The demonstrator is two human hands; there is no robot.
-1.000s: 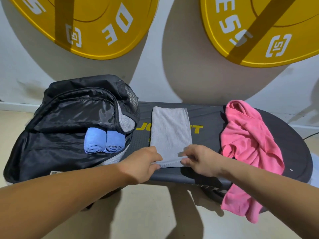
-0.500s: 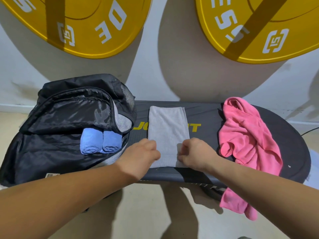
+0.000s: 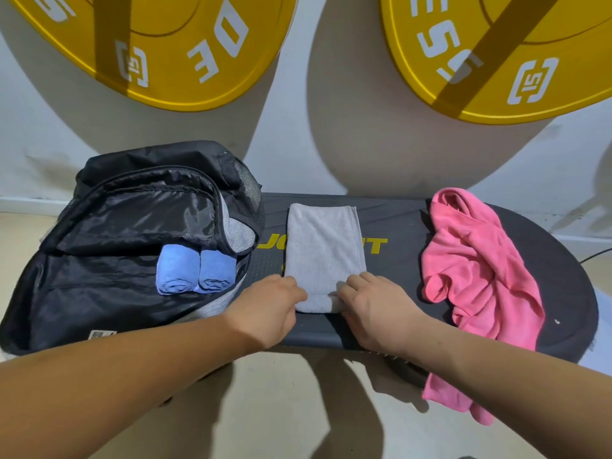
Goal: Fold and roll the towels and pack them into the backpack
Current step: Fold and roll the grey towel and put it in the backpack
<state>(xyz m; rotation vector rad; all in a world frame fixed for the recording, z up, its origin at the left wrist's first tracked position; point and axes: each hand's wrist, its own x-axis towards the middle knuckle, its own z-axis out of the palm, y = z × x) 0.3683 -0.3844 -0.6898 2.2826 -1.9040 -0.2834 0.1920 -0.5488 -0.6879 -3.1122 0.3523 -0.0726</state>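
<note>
A grey towel (image 3: 323, 250) lies folded into a narrow strip on the black bench (image 3: 397, 223), its near end curled into the start of a roll. My left hand (image 3: 271, 303) and my right hand (image 3: 371, 301) grip that rolled end from either side. To the left, the open black backpack (image 3: 99, 260) holds two rolled blue towels (image 3: 195, 271) side by side. A crumpled pink towel (image 3: 477, 276) sits on the bench's right part and hangs over its front edge.
Two large yellow weight plates (image 3: 172, 51) lean on the white wall behind the bench. Pale floor (image 3: 298, 409) lies in front of the bench. A dark cable (image 3: 596, 253) shows at the far right.
The near end of the grey towel has been turned over into a small roll, and both hands have moved forward along the towel with it.
</note>
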